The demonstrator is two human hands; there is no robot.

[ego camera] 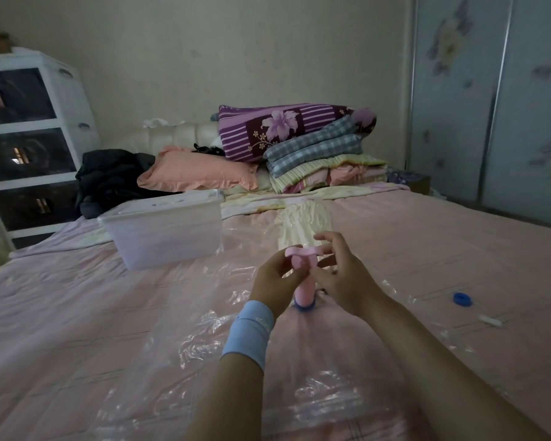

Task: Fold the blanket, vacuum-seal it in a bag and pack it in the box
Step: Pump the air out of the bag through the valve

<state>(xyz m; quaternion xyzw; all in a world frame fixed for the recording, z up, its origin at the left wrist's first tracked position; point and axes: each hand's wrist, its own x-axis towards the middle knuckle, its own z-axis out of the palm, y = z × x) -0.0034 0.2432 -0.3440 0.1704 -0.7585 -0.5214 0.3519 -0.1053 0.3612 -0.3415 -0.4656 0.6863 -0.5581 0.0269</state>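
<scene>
A clear vacuum bag [204,345] lies flat on the bed, with the pink blanket [299,361] inside it. A pink hand pump [304,291] stands upright on the bag's blue valve [304,308]. My left hand [275,281] curls round the left end of the pump's T-handle. My right hand [341,268] holds the right end, fingers partly spread. A pale blue wristband sits on my left wrist. The clear plastic storage box [166,230], lid on, rests on the bed to the left, beyond the bag.
A blue valve cap [462,297] and a small white clip [490,321] lie on the bag at the right. Folded quilts [315,148] and a pink pillow [198,171] are piled at the headboard. A white drawer unit [29,138] stands left; a wardrobe [490,90] stands right.
</scene>
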